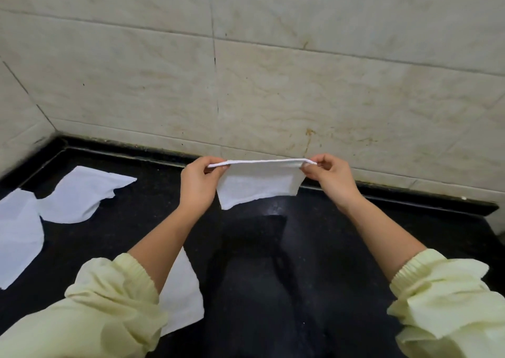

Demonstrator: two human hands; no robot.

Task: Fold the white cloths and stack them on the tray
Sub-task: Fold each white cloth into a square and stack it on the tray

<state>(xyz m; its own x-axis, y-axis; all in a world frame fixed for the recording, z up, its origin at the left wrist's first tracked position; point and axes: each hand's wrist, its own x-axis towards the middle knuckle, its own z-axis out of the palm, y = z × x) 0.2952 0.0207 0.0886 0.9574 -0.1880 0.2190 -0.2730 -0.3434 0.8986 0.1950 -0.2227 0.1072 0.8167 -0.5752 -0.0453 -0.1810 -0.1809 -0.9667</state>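
— Where is the cloth being worked on?
— A thin white fabric cloth (259, 187), doubled over, hangs in the air above the back edge of the glossy black stone worktop (314, 248). Its folded edge is pulled taut along the top and the loose edges hang down.
— And the hands?
— The left hand (198, 185) pinches the left end of the fold between thumb and fingers. The right hand (330, 178) pinches the right end the same way. Both are closed on that cloth.
— Any other cloths?
— Three, all lying flat on the worktop. A creased white cloth (82, 193) lies towards the back-left corner. A second white cloth (17, 234) lies at the left edge, its corner meeting the first. A third white cloth (183, 303) lies nearer the front edge, partly hidden under the left forearm.
— What else is there?
— A cream marbled tile wall (273, 71) rises from the back edge. Pale yellow sleeves (95, 303) with gathered cuffs end at mid-forearm on both arms.
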